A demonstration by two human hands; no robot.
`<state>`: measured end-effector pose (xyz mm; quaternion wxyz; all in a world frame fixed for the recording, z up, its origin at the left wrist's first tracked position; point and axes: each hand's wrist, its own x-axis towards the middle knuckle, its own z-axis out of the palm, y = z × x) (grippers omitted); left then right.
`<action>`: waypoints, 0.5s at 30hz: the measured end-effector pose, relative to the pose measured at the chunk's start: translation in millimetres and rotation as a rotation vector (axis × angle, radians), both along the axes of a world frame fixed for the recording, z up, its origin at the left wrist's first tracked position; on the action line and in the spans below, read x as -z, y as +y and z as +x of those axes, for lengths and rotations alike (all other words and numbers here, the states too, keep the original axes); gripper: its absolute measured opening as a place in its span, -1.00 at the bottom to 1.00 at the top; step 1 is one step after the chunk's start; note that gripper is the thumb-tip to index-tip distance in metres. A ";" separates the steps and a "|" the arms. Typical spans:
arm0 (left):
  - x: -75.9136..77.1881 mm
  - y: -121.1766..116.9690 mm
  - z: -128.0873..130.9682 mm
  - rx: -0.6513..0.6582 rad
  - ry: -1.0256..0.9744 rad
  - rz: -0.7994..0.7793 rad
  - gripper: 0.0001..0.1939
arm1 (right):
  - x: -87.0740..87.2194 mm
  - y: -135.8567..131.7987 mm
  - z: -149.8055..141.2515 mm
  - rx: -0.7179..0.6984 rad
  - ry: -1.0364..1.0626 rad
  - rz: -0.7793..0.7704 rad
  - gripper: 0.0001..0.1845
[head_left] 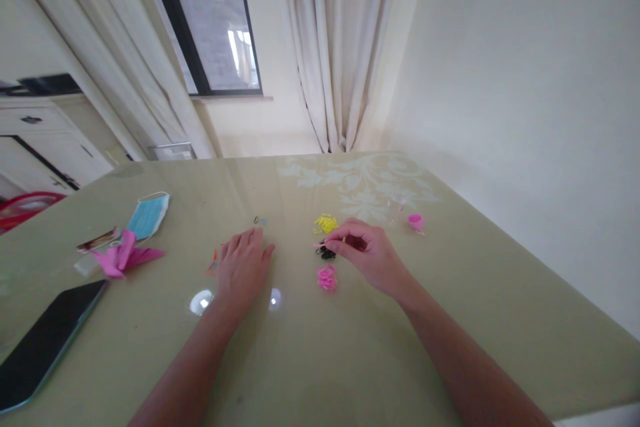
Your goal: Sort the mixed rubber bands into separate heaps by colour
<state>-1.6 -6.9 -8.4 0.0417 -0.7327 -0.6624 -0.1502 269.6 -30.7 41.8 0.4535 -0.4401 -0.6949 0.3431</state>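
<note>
Evidently — glossy black loops point(327, 252) beneath the right hand's point(364, 252) pinched grip

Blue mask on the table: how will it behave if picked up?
Probably floppy and light: the mask looks like a thin, soft sheet. Its slim loops could snag; the near one runs close to the pink bird. Lying flat on the glossy table, it seems likelier to slide than roll.

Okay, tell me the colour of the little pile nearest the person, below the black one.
Pink pile, clearest in the head view.
</note>
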 end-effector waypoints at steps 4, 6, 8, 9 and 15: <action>2.3 3.7 -8.8 -0.046 0.131 -0.081 -0.62 | -0.3 0.9 2.6 -0.004 -0.004 0.003 -0.68; 1.6 5.3 -9.4 -0.032 0.161 -0.105 -0.63 | 0.3 1.5 3.3 -0.009 0.003 0.000 -0.70; 0.5 6.7 -9.1 -0.018 0.174 -0.108 -0.64 | 1.3 2.3 3.9 -0.014 0.005 -0.001 -0.71; 0.1 7.3 -8.9 -0.009 0.173 -0.102 -0.64 | 1.8 2.7 4.2 -0.014 -0.001 0.001 -0.71; -1.4 8.8 -7.7 0.050 0.083 -0.059 -0.63 | 5.2 4.7 7.1 -0.073 -0.113 -0.018 -0.74</action>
